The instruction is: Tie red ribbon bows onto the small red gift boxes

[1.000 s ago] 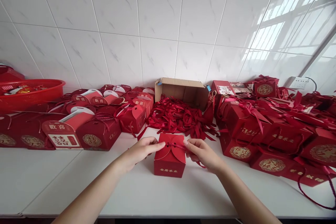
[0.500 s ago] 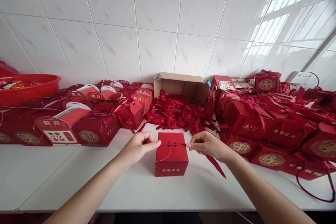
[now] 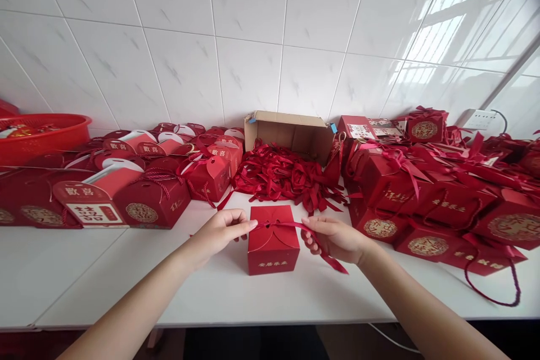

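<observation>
My hands both grip the red ribbon (image 3: 291, 224): left hand (image 3: 221, 234) pinches it at the left edge of the small red box (image 3: 273, 256), thumb on top; right hand (image 3: 335, 236) pinches it just off the box's right edge, thumb against curled fingers, loose tail hanging down right. Small box is upright on the white counter (image 3: 219, 298), front and centre between my hands, gold characters facing me, ribbon across its top by the punched holes. Rest, from left: red basin (image 3: 54, 138) with small packets, contents too small to tell; rows of red gift boxes (image 3: 158, 202), some with cord handles, one with a white double-character panel in front. Middle, behind the small box: cardboard carton (image 3: 291, 124) on its side against the tiled wall (image 3: 248, 5), heap of ribbons (image 3: 287, 177) spilling out. Right: stacked red boxes (image 3: 426, 208), several with bows, one cord loop hanging onto the counter; power strip (image 3: 480, 119) behind, by the wall.
</observation>
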Demonstrator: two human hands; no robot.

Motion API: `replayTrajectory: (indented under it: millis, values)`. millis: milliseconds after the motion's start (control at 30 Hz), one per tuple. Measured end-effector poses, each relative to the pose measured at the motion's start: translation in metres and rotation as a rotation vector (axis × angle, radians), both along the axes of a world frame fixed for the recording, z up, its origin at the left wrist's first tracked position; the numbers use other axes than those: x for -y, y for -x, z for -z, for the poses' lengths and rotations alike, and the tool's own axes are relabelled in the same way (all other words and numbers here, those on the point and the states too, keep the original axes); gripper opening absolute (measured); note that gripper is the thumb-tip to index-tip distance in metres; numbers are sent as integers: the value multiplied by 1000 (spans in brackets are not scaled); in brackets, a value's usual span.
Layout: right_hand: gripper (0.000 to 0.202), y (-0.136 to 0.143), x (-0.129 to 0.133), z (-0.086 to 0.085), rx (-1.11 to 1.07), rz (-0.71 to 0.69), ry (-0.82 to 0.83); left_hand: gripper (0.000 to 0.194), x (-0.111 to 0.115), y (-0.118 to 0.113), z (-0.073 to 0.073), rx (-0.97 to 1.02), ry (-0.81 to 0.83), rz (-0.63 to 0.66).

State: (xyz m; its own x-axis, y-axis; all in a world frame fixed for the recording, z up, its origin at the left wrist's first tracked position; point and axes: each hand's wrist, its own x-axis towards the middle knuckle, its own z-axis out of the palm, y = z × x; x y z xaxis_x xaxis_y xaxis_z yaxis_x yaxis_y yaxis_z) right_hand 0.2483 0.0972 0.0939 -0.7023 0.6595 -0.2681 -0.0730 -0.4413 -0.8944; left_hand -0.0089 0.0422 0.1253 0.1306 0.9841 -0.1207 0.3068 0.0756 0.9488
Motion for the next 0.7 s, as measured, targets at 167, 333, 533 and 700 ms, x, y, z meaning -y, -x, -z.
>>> replayTrajectory:
  millis: [167, 333, 533, 700]
  values:
    - [23, 0, -1, -11, -134, 108, -95, 40, -2, 3, -1, -59, -28, 19]
    - [18, 12, 6, -26, -179, 109, -247, 22, -2, -6, -12, -249, -341, -63]
    - [21, 24, 12, -37, -109, 129, -368, 30, -11, -45, -18, -407, -756, -73]
    - [26, 19, 18, -45, -34, 137, -427, 36, -18, -60, -15, -567, -1022, -296]
